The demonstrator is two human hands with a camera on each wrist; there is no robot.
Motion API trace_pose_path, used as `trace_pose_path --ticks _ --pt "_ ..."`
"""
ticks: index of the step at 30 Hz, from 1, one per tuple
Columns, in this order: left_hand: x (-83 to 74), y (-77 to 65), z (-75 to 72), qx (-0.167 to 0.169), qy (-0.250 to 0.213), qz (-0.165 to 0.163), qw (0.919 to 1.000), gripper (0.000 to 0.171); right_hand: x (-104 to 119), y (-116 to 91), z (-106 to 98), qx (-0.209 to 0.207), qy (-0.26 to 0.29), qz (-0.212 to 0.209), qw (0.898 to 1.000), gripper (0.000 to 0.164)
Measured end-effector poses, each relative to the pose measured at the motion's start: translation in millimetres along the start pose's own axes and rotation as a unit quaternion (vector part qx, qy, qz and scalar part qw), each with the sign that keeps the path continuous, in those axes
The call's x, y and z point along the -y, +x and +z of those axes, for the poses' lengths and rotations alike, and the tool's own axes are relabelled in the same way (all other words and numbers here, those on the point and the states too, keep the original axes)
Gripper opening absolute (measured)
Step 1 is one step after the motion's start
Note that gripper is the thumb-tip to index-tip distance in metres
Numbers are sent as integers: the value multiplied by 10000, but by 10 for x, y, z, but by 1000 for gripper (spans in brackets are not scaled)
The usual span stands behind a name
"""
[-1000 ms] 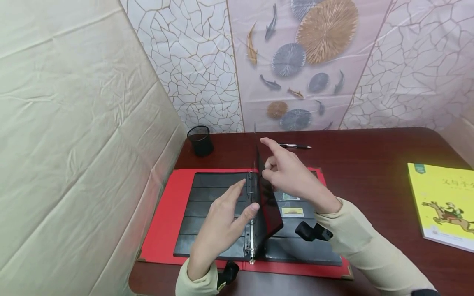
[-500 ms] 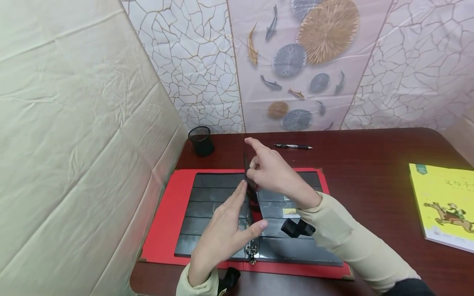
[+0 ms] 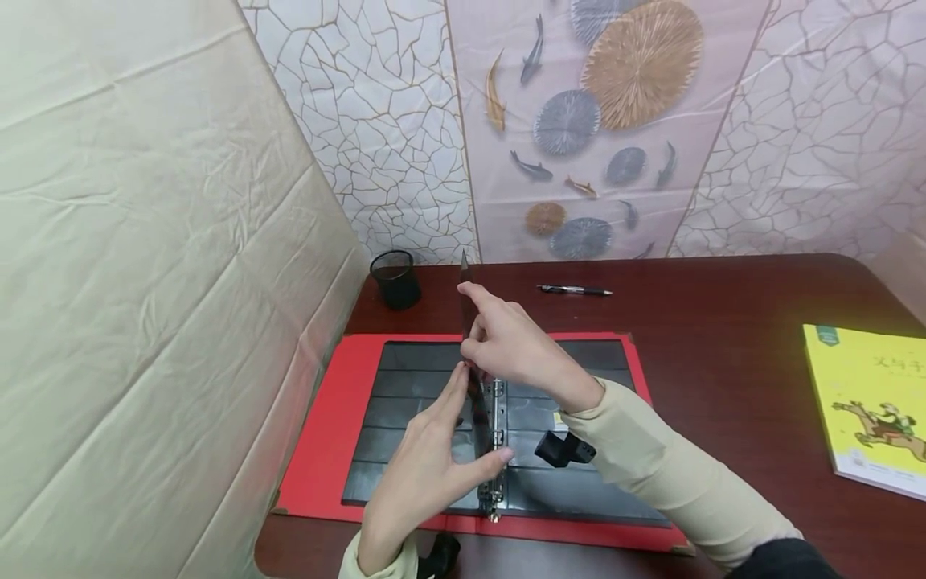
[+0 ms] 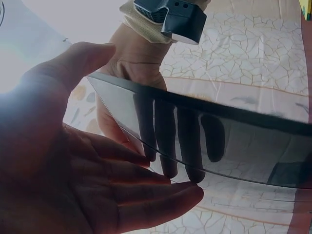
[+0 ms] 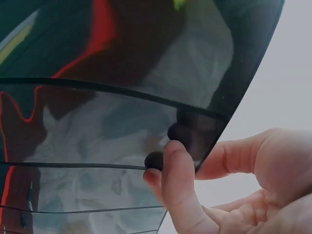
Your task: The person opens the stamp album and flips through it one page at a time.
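Observation:
A red ring-bound stamp album (image 3: 311,450) lies spread on the desk, black pocket pages on both sides of its metal rings (image 3: 497,438). One black page (image 5: 97,129) stands upright near the spine, seen edge-on from the head. My right hand (image 3: 517,346) pinches that page's outer edge between thumb and curled fingers, as the right wrist view shows. My left hand (image 3: 427,462) is at the page's left face, fingers straight and thumb spread, its fingertips at or touching the page. On the right-hand page a small yellow stamp (image 3: 559,422) is partly hidden by the right wrist.
A black mesh pen cup (image 3: 396,281) stands at the back left of the desk, close to the cloth wall. A pen (image 3: 575,289) lies behind the album. At the right is a yellow book (image 3: 868,402).
The right hand has carried the standing page leftward, from right of the rings to slightly left of them. The left hand's fingers have shifted slightly left, and its thumb has spread further out.

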State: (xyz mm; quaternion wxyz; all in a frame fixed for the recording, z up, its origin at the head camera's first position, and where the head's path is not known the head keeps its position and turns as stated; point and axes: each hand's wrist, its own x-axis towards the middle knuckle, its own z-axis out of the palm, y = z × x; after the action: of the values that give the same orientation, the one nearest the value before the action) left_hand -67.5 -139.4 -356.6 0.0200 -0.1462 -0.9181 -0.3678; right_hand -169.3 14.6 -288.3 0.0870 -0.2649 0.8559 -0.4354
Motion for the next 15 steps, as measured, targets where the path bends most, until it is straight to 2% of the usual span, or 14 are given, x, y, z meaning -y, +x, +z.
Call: trace_pose_path --ticks 4,8,15 --pt "36 -34 -6 -79 -35 24 10000 97 -22 17 29 147 34 -15 9999 71" --pt "62 -55 -21 -275 -80 211 9994 94 -69 24 29 201 -110 -112 9997 72" --pt "108 -84 -45 -597 -184 486 9969 92 -195 22 -48 -16 -207 -88 9997 78"
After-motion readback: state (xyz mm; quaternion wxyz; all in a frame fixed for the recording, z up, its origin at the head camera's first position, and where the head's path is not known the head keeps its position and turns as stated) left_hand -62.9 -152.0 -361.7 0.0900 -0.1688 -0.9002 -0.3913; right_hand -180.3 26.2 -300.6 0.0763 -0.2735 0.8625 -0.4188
